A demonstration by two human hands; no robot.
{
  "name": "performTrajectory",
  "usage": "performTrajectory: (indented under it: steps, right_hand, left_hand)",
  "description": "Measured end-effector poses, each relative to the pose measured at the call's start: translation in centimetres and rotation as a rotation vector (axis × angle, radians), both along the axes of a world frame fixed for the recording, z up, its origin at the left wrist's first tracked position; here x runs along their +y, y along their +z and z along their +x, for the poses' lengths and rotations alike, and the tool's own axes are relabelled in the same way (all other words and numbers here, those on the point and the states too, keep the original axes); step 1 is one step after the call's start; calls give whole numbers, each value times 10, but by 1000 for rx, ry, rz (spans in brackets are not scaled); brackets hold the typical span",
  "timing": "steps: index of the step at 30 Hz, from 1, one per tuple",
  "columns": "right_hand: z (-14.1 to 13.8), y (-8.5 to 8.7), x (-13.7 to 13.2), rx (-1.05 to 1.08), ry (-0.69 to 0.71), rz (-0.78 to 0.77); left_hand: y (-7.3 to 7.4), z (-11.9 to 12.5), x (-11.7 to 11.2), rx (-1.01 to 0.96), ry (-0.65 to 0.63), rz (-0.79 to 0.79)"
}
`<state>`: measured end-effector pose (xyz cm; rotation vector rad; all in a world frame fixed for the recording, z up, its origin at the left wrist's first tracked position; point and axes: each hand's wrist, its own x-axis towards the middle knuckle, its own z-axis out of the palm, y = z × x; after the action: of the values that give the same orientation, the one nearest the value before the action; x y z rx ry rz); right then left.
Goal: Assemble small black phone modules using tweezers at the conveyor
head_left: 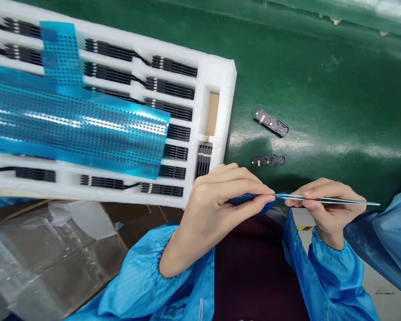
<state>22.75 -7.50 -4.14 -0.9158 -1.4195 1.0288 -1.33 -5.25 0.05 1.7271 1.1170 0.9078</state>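
Green bench top spreads behind my hands, with two loose black modules, an upper one and a lower one, lying apart on it. Just in front of the bench edge, my left hand pinches a piece of blue film, thumb and forefinger together. My right hand is closed on slim tweezers, their tips meeting my left fingertips; whether they grip anything, I cannot tell. I judge the film light, limp and easily creased, best held by its edge; the tweezers look springy, best squeezed lightly mid-shank. To the left, a white foam tray holds rows of black modules in its slots, and a crosswise stack fills part of the right-end pocket. A dotted blue sheet lies over the middle rows.
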Motion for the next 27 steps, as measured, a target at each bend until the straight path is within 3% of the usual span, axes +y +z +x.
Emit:
performTrajectory:
  steps: [27]
  right_hand:
    - [-2,0,-1,25,-9,-21]
  left_hand:
    - [3,0,0,50,2,-17]
